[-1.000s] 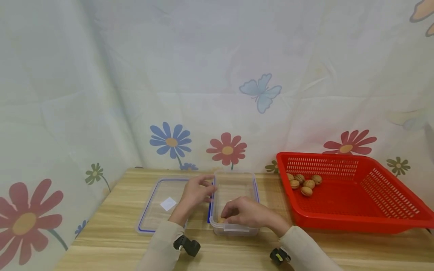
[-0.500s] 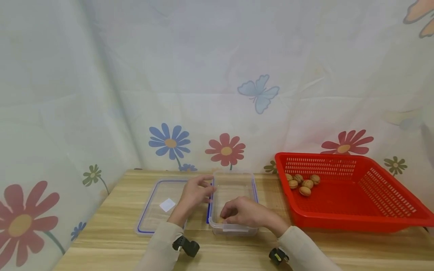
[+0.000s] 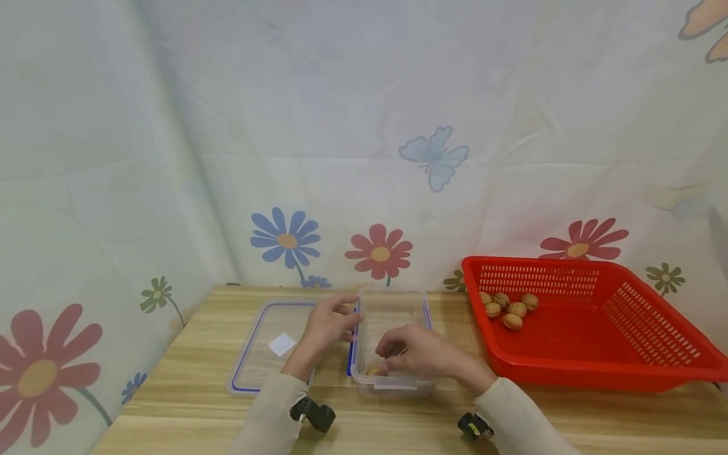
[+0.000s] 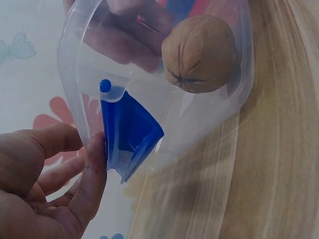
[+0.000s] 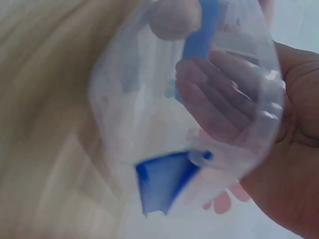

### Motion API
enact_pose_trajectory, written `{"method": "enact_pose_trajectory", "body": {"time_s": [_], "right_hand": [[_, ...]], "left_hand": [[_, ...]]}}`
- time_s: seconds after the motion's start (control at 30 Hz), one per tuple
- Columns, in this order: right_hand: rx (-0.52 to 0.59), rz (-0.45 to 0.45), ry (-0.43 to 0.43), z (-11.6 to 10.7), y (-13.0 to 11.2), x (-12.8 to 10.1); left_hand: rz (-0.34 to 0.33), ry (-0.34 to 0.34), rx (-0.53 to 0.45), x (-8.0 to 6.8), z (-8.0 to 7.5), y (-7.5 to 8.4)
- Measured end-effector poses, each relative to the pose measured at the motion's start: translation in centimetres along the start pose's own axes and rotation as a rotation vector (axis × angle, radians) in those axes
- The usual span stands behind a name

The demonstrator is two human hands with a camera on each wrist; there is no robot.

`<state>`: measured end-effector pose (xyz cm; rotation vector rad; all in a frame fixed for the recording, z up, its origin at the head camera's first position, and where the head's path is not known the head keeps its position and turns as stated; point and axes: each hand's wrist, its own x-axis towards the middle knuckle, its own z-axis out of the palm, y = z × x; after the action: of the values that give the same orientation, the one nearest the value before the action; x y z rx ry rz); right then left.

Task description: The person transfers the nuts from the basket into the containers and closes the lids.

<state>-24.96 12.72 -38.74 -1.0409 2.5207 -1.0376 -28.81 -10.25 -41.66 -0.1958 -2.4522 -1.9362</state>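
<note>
A clear plastic container with blue side clips stands on the table, a walnut lying inside at its near left corner. My left hand holds the container's left rim, its fingertips at the blue clip in the left wrist view. Inside the container is my right hand, its fingers loosely extended and seen through the clear wall. A gap separates those fingers from the walnut in the right wrist view.
The container's clear lid, edged in blue, lies on the table at left. A red perforated basket stands at right, with several walnuts in its left part. A flowered curtain hangs behind.
My right hand has let go of the walnut and shifted slightly right and up from it. My left hand stays at the rim.
</note>
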Motion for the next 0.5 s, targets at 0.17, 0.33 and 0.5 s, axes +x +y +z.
{"method": "enact_pose_trajectory", "body": {"time_s": [0.17,0.33,0.5], "right_hand": [[0.004,0.009,0.043,-1.3,-0.6,-0.7],[0.004,-0.002,0.098,-2.9,-1.5,-1.7],[-0.046,0.003,0.146,-5.0,-2.2,-3.0]], "left_hand": [[-0.004,0.007,-0.007,0.0,0.1,-0.1],[-0.011,0.015,-0.006,0.0,0.2,-0.2],[-0.016,0.019,-0.002,0.0,0.2,-0.2]]}}
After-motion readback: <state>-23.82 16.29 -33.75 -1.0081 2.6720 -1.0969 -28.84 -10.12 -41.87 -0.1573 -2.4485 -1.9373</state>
